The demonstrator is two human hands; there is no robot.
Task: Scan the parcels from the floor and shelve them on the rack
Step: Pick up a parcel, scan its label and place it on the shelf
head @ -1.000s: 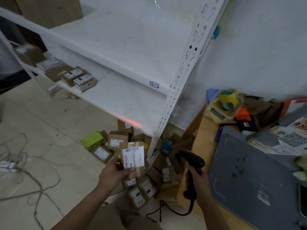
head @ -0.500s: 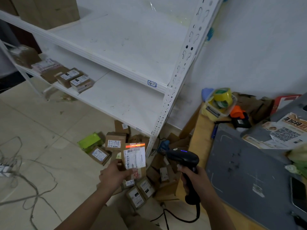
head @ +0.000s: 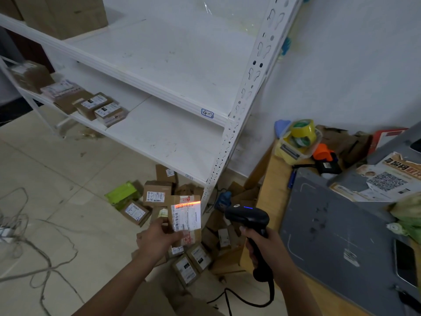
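At far left, labelled parcels lie on the lower shelf of the white rack, and nearer, by its right post, a pile of cardboard parcels sits on the tiled floor. The left hand pinches a small cardboard parcel by its left edge, above the pile, with a red scan line across the top of its label. Just to the right, the right hand is wrapped round the handle of a black barcode scanner aimed left at it, beside the grey-topped table.

Cardboard parcel, glossy paper label; matt black plastic scanner; white painted metal rack.
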